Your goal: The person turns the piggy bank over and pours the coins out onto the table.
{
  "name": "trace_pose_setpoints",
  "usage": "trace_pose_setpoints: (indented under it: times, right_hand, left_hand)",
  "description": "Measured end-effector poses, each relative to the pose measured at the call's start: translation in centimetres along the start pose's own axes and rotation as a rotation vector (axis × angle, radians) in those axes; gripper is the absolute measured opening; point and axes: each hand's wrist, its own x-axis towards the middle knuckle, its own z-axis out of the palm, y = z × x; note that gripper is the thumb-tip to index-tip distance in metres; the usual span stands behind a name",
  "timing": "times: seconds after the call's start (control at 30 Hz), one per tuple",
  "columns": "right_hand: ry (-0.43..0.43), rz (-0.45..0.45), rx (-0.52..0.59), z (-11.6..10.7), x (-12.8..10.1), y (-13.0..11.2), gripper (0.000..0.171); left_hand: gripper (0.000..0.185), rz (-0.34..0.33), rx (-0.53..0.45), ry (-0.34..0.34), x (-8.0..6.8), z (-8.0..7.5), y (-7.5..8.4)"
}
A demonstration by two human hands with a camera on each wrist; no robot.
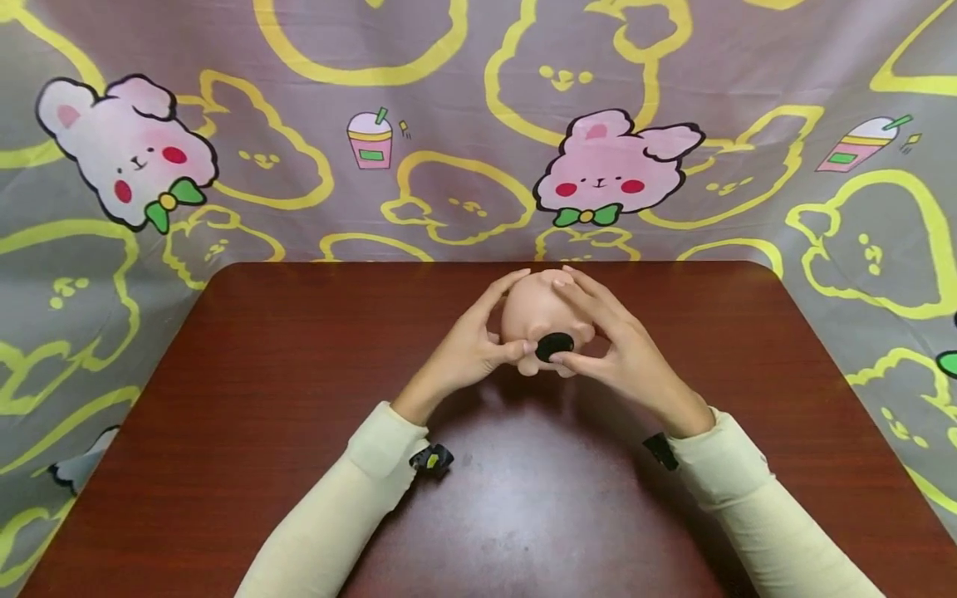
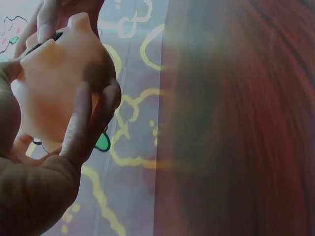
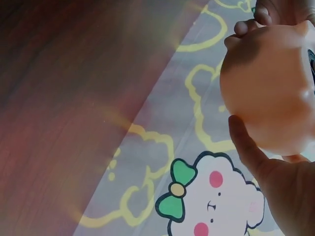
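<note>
A round peach-pink piggy bank with short stubby knobs is held up between both hands over the far part of the table. A black oval plug sits on the side turned toward me. My left hand grips the left side, its thumb at the plug's left edge. From the right, my right hand grips the body with its thumb tip on the plug's lower right edge. In the left wrist view, fingers wrap the piggy bank; the right wrist view shows its smooth rounded body.
The dark red-brown wooden table has rounded far corners. Behind it hangs a curtain printed with rabbits, cups and yellow outlines. Black straps, one a wrist device, sit at both pale sleeve cuffs.
</note>
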Motion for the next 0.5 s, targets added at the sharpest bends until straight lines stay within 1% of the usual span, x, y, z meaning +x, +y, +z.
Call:
trace_pose_setpoints:
  times: [0.1, 0.23, 0.37, 0.5]
  right_hand:
    - [0.016, 0.006, 0.01, -0.16, -0.08, 0.1, 0.088]
    - [0.007, 0.011, 0.01, -0.16, 0.07, 0.09, 0.085]
    - [0.011, 0.015, 0.012, -0.33, 0.3, -0.09, 0.082]
    - [0.025, 0.048, 0.015, -0.51, 0.28, -0.37, 0.076]
  left_hand:
    - [0.088, -0.019, -0.05, -0.005, 0.39, 0.44, -0.06]
    - [0.087, -0.026, -0.045, 0.019, 0.33, 0.49, -0.02]
    - [0.086, -0.028, 0.009, 0.02, 0.15, 0.5, 0.23]
    - [0.087, -0.03, 0.092, 0.019, -0.04, 0.71, 0.53]
